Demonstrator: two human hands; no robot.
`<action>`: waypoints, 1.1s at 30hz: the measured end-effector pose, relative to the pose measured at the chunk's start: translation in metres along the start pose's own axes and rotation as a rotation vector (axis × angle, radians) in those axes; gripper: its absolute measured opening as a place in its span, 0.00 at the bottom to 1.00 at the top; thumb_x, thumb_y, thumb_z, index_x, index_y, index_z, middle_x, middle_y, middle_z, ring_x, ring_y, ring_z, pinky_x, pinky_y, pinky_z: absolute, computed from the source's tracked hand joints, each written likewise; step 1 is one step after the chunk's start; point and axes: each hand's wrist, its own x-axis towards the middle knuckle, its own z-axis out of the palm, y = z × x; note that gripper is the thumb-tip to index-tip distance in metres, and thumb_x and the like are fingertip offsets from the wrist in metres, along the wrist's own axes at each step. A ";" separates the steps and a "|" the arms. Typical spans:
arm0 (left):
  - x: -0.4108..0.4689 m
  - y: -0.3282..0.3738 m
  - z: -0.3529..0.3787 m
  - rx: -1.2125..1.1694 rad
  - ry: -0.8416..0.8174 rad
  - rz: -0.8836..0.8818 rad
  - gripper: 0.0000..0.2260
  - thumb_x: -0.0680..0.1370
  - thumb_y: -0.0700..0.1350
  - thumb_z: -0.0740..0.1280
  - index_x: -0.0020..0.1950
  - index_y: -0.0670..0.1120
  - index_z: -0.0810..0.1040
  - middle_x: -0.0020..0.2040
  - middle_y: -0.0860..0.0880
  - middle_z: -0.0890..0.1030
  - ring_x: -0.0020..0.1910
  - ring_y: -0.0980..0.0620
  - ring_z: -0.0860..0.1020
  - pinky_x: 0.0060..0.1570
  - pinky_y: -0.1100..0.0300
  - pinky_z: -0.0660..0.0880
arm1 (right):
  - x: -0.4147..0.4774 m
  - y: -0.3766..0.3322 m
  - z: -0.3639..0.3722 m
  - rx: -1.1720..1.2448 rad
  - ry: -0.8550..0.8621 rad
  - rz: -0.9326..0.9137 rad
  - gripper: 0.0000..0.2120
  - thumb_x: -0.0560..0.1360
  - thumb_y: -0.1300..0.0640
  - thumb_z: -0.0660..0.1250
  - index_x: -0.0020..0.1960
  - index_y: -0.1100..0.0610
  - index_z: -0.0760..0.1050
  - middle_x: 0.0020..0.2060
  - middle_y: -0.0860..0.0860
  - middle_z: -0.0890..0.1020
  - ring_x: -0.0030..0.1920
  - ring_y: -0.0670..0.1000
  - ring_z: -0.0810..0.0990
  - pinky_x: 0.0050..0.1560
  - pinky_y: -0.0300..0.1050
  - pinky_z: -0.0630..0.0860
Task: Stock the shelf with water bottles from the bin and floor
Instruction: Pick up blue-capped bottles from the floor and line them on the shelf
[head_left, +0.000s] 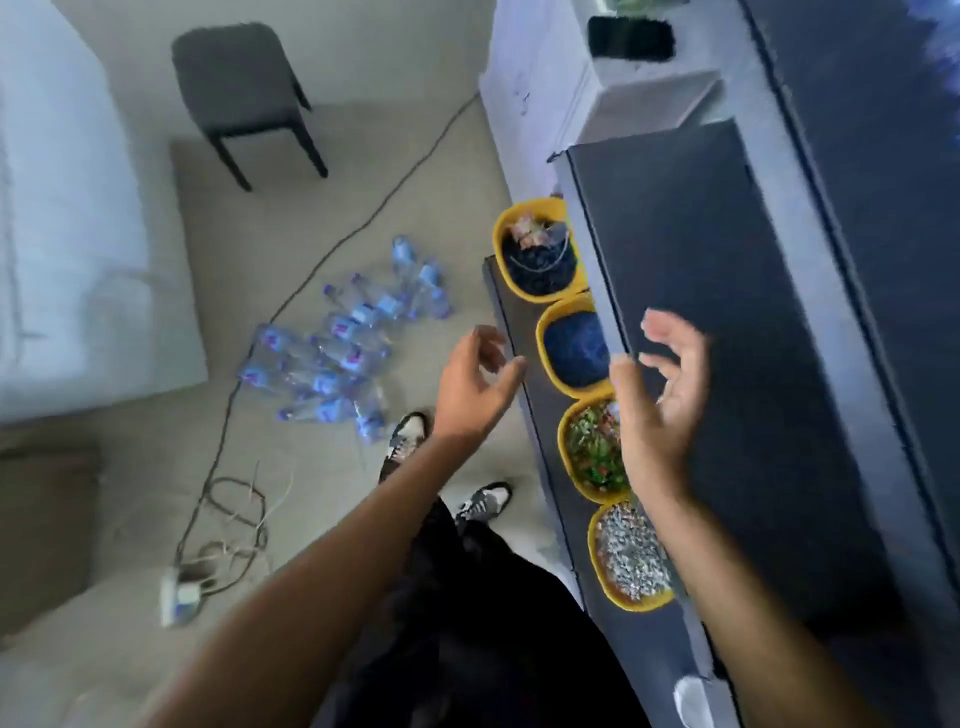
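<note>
- Head view: a pile of water bottles (337, 358) lies on the carpeted floor (415, 182), left of the dark shelf (727, 338).
- The left hand (470, 384) hovers empty, fingers loosely curled, near the shelf's lower edge.
- The right hand (662, 400) is spread open and empty over the shelf, beside a row of yellow bowls (527, 207).

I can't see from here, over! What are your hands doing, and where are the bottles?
Left hand open, empty. Right hand open, empty, by the shelf. Water bottles heaped on floor. Cable runs beside them.
</note>
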 end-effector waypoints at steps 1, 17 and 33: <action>-0.004 -0.025 -0.013 0.007 0.037 -0.055 0.12 0.76 0.54 0.70 0.54 0.50 0.74 0.41 0.47 0.78 0.41 0.51 0.77 0.43 0.51 0.74 | -0.008 0.016 0.019 -0.031 -0.073 0.021 0.17 0.76 0.58 0.68 0.64 0.60 0.74 0.61 0.57 0.78 0.62 0.58 0.77 0.59 0.64 0.75; 0.042 -0.466 -0.064 0.175 0.412 -0.747 0.22 0.75 0.52 0.74 0.63 0.42 0.75 0.57 0.45 0.78 0.58 0.44 0.76 0.61 0.48 0.73 | -0.112 0.384 0.359 -0.457 -0.951 0.000 0.21 0.72 0.56 0.68 0.62 0.64 0.75 0.56 0.61 0.78 0.57 0.63 0.76 0.62 0.53 0.72; 0.167 -0.735 -0.128 -0.490 0.797 -1.207 0.34 0.67 0.62 0.77 0.64 0.44 0.73 0.55 0.42 0.83 0.43 0.43 0.84 0.45 0.50 0.82 | -0.230 0.573 0.586 -0.500 -1.063 0.711 0.32 0.66 0.47 0.79 0.65 0.57 0.72 0.54 0.48 0.81 0.49 0.49 0.79 0.45 0.39 0.76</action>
